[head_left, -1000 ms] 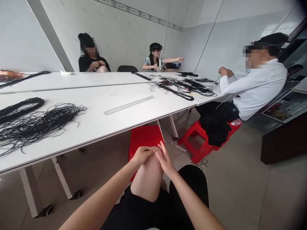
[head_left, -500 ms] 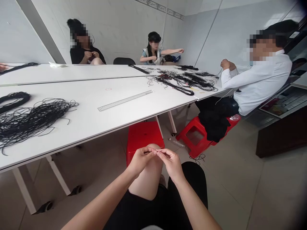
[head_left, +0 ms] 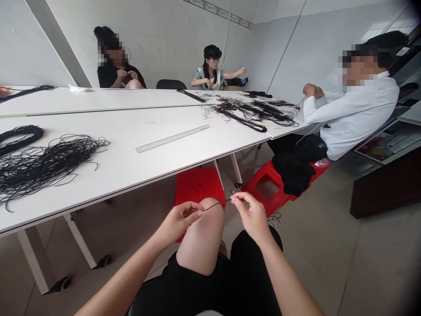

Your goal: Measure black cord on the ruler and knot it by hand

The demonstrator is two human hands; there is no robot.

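A thin black cord (head_left: 216,204) runs between my two hands, above my bare knee. My left hand (head_left: 182,218) pinches one part of it between thumb and fingertips. Higher and to the right, my right hand (head_left: 251,213) pinches the cord the same way. The stretch between them bends slightly. Whether more cord is tucked inside either hand cannot be seen.
The white table (head_left: 115,175) carries a tangled heap of black cords (head_left: 55,162), a clear ruler (head_left: 174,138) and more cord bundles (head_left: 263,109). A red stool (head_left: 199,184) stands before my knee. Several people sit around the table, one in a white shirt (head_left: 362,103) at right.
My hands, close together before, have moved apart, the left one to the left and the right one up and to the right. A length of cord now shows between them.
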